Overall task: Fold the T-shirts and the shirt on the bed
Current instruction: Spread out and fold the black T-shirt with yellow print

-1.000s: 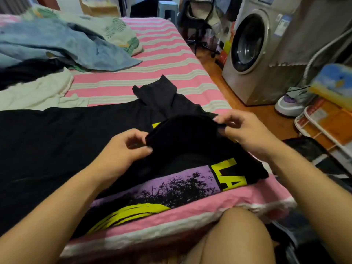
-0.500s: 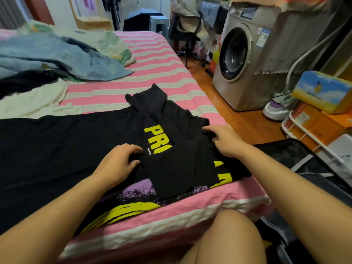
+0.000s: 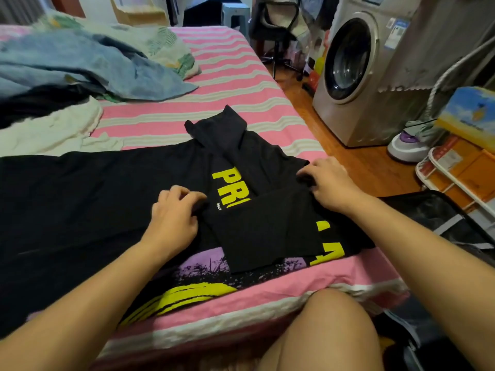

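Both hands are down on the black cotton T-shirt with the yellow lettering and purple print (image 3: 166,199), which lies spread across the near edge of the pink-and-cream striped bed (image 3: 235,76). A second ago they held the shirt's sleeve flap lifted clear of the print; half a second ago the flap was already coming down; it now lies flat over the middle of the chest graphic, covering part of the yellow word so that only "PR" and a bit of the last letters show. The left hand (image 3: 172,218) has its fingers curled, thumb and fingertips pinching the flap's left corner against the shirt. The right hand (image 3: 328,184) rests on the flap's right corner near the shoulder, fingers bent and gripping the cloth there. The two hands are well apart, one at each upper corner of the folded piece. The other sleeve (image 3: 217,127) points away across the stripes, unfolded.

Farther up the bed lie a rumpled faded blue denim garment (image 3: 80,65), a crumpled cream-white cloth (image 3: 51,129) and a dark garment (image 3: 34,103) between them. Beside the bed on the wooden floor stands a silver front-loading washing machine (image 3: 356,73). A bare knee (image 3: 326,333) shows at the bottom edge
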Tool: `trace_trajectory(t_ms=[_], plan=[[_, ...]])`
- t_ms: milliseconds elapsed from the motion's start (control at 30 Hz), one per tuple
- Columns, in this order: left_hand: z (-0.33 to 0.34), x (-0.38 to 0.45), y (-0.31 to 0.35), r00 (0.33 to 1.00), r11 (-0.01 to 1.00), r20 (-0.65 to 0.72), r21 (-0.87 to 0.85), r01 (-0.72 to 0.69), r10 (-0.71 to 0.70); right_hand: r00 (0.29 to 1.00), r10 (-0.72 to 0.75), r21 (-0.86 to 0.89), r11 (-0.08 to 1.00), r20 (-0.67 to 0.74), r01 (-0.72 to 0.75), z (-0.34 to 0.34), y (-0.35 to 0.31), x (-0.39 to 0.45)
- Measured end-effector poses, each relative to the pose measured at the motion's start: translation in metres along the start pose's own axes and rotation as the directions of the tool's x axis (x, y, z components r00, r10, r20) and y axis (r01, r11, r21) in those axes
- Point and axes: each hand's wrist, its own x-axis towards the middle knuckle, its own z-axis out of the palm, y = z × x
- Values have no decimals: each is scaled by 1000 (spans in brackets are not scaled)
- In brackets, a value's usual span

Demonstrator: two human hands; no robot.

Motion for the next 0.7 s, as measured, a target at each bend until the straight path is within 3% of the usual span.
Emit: trace_trajectory(t_ms=[100,200,233,300,400,500,600,700], plan=[[-9,-32,30,948,952,-109,-28,-305,300,974,163,235,964,-154,-124,-12,-22,-41],[1,-65,50,856,855,48,39,-517,515,932,361,248,902,20,-354,-8,-47,-102],[8,-70,51,851,847,79,79,-525,520,913,394,203,890,109,-408,-5,-54,-116],[19,-77,50,877,872,89,99,-479,472,883,446,199,861,145,-467,2,-64,-127],[21,-83,49,902,901,49,47,-431,428,866,479,332,800,147,-499,5,-73,-124],[16,-89,47,897,899,65,2,-437,436,826,526,504,668,202,-548,5,-66,-121],[8,-90,44,874,872,92,76,-484,477,790,583,623,550,190,-556,-2,-47,-123],[3,-86,47,837,821,93,161,-547,539,820,532,606,587,210,-537,-6,-43,-127]])
